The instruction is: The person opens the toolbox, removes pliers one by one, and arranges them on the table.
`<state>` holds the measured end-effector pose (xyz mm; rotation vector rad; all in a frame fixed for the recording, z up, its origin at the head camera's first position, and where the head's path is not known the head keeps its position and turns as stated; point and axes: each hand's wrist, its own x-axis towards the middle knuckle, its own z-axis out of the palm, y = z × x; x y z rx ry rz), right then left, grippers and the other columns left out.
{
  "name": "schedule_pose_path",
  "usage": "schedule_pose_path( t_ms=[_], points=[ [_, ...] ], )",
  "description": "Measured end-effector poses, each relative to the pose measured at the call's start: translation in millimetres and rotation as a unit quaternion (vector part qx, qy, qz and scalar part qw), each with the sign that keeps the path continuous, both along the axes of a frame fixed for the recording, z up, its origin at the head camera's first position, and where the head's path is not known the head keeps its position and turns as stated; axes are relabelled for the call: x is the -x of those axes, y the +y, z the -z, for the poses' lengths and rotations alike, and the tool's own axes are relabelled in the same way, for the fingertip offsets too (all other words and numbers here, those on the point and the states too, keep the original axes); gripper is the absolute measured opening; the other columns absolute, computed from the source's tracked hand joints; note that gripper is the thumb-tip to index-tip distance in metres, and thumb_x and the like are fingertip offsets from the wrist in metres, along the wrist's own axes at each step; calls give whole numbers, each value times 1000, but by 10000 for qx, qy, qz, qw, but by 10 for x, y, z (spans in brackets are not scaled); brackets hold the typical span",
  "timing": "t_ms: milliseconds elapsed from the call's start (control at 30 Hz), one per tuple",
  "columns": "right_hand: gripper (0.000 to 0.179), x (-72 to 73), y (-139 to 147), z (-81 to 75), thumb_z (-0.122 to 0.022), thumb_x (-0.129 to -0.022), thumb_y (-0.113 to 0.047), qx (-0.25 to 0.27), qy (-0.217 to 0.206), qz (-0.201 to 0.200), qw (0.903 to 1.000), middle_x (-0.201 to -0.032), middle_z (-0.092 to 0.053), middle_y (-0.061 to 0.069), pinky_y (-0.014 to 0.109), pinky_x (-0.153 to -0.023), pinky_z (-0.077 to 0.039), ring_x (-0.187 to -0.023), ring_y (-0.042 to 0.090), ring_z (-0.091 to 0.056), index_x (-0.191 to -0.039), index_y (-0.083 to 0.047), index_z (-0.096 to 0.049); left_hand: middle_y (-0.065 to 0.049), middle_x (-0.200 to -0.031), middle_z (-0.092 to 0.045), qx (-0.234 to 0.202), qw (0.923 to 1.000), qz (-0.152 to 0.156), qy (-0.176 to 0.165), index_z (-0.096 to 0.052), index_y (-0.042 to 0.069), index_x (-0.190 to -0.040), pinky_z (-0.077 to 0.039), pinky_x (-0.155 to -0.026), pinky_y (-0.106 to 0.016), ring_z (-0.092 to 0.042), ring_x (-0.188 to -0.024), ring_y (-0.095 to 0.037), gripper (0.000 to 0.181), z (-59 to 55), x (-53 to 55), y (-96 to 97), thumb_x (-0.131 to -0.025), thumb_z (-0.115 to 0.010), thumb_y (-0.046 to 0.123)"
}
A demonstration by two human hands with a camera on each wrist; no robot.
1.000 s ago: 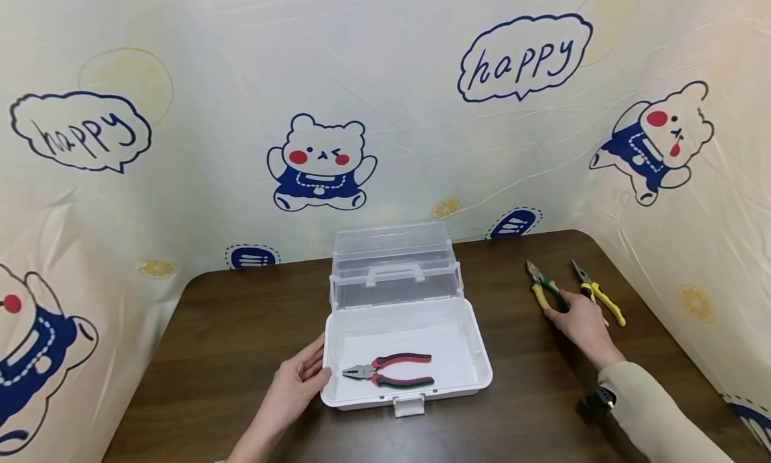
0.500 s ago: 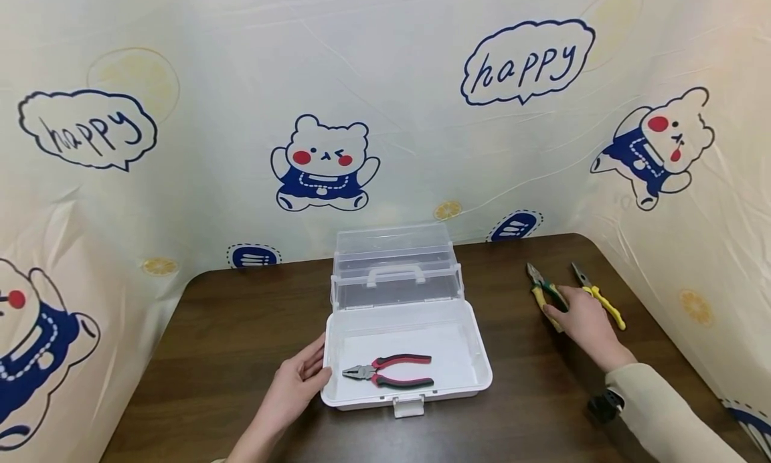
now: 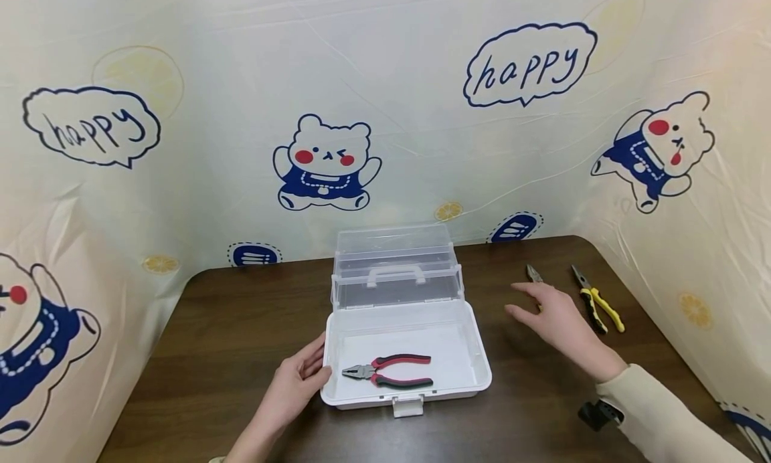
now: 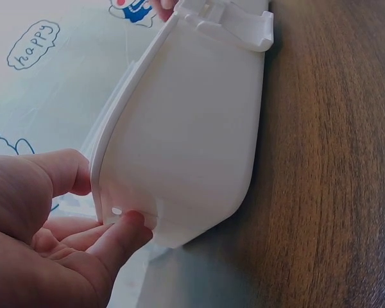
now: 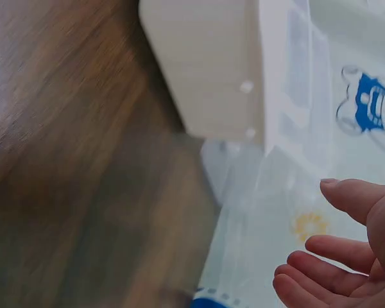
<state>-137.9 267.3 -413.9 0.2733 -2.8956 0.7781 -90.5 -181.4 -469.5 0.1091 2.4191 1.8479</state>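
An uncovered white toolbox (image 3: 476, 346) has its clear lid (image 3: 394, 245) tipped back behind it. Red-and-black combination pliers (image 3: 400, 381) lie in the tray. My left hand (image 3: 295, 383) grips the box's left rim; in the left wrist view its thumb is on the rim and its fingers are against the outer wall. To the right, my right hand (image 3: 560, 319) is raised with fingers and thumb apart, holding nothing. It covers most of a second pair of pliers (image 3: 533, 273), of which only the metal nose shows. Yellow-and-black long-nose pliers (image 3: 596, 302) lie just right of that hand.
The dark wooden table (image 3: 241, 316) carries everything. A patterned cloth (image 3: 409, 148) hangs round its back and sides. A white latch (image 3: 408, 407) hangs at the box's front, and a white carrying handle (image 3: 395, 273) lies against the lid.
My right hand has let go of the green-and-yellow pliers, lifted and shifted left, its fingers spreading. More of the yellow-and-black pliers shows. My left hand and the toolbox stay put.
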Motion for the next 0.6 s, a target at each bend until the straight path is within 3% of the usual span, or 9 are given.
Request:
schedule_pose_path(
  t_ms=[167, 367, 600],
  points=[
    [45, -48, -228, -129, -79, -94, -25, 36, 93, -311, 9995, -128, -70, 23, 60, -93, -55, -114, 43, -67, -129, 2, -70, -29, -144, -58, 18, 10000, -4, -27, -50, -7, -149, -52, -101, -25, -61, -129, -37, 57, -4, -3, 0, -94, -65, -11],
    [41, -87, -440, -191, -82, -92, -23, 180, 183, -666, 9974, -124, -72, 17, 55, -90, -59, -110, 37, -70, -126, -3, -73, -29, -143, -58, 35, 10000, 12, -21, -50, -8, -149, -53, -101, -26, -61, -129, -37, 57, -6, -4, -2, -94, -65, -11],
    [40, -127, -692, -179, -85, -89, -21, 561, 387, -1560, 9854, -119, -75, 8, 47, -88, -60, -105, 29, -72, -124, -6, -75, -28, -143, -59, 113, 9999, -34, -48, -50, -7, -149, -53, -103, -30, -61, -129, -36, 57, -1, 5, -6, -94, -66, -10]
  ],
)
